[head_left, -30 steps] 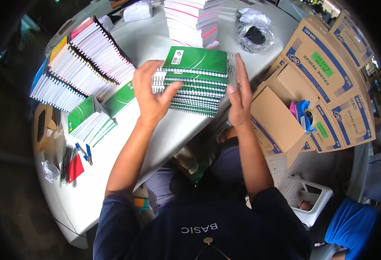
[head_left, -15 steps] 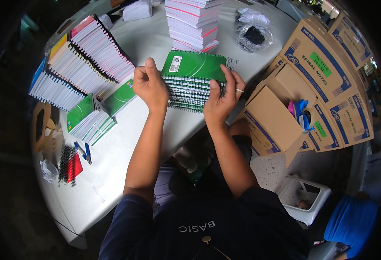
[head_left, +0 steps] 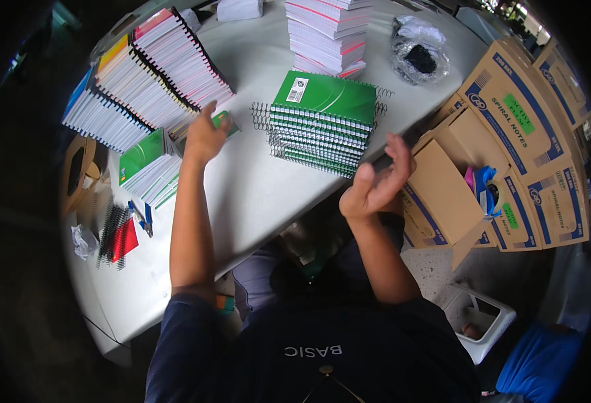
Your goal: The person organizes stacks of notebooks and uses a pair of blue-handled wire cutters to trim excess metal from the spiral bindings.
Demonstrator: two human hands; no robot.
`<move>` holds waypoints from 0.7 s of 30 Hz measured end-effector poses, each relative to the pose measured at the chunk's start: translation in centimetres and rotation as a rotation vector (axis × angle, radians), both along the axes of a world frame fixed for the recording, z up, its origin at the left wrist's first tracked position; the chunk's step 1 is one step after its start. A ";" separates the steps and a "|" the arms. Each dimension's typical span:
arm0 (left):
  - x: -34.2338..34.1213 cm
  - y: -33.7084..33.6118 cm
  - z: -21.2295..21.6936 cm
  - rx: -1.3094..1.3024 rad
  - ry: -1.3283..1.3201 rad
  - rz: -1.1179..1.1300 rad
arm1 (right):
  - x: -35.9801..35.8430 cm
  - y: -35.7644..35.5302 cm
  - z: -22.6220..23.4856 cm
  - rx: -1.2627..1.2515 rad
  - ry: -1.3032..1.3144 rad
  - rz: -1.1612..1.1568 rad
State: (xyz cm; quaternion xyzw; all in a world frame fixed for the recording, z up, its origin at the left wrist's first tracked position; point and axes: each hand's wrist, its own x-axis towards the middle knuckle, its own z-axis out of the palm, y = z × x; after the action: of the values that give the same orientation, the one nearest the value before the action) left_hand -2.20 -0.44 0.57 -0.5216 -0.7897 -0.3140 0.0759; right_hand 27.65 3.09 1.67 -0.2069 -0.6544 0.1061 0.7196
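White round work table, 1 squared stack of green-covered spiral-bound notebooks resting free at centre; left hand open, reaching toward fanned green notebooks at table's left, right hand open and empty beside the stack; advisable to take the next batch by both edges, spirals aligned.

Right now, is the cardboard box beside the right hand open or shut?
Open. The cardboard box has its flaps folded outward, and blue and pink items show inside, just past the right hand.
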 end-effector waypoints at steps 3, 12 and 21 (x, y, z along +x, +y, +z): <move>0.1 -2.8 -4.1 -0.170 0.287 0.046 | -1.6 -2.6 -1.5 0.007 -0.064 0.281; 11.7 -11.4 2.7 0.591 -1.101 -0.052 | -8.7 -6.8 -2.8 0.051 -0.500 0.357; 7.7 -13.1 -2.0 0.262 -1.125 -0.078 | -8.4 -2.0 -5.2 -0.947 -0.302 1.261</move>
State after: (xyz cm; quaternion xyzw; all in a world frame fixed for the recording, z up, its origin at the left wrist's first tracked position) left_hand 5.51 -13.57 -1.47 -0.2892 -0.6433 -0.6407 -0.3034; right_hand 19.24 1.11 -3.58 -0.0936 -0.6238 0.7298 0.2635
